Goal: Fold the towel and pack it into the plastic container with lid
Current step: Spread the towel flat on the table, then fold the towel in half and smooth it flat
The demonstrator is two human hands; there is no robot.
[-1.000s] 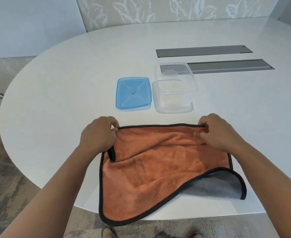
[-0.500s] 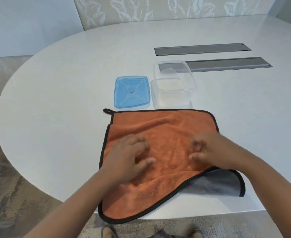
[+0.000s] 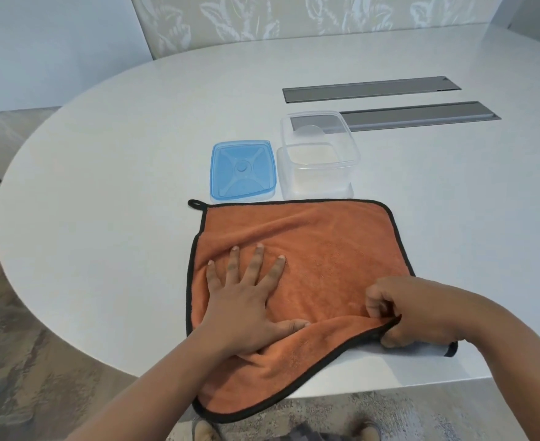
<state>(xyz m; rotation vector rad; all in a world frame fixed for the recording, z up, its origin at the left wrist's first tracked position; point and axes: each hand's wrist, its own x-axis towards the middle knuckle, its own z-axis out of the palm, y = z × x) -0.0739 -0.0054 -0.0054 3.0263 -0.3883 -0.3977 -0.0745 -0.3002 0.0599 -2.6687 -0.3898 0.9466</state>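
Left hand (image 3: 243, 308): I am seeing it lying flat on the orange side, fingers spread, palm pressing down.
Lid (image 3: 244, 170): blue, sitting on the table (image 3: 109, 186) just beyond the far edge of the cloth.
Towel (image 3: 310, 249): lying open, near corner hanging over the table edge.
Container (image 3: 318, 160): clear, standing open beside the lid.
Right hand (image 3: 408, 316): fingers curling, pinching the black-trimmed near edge.
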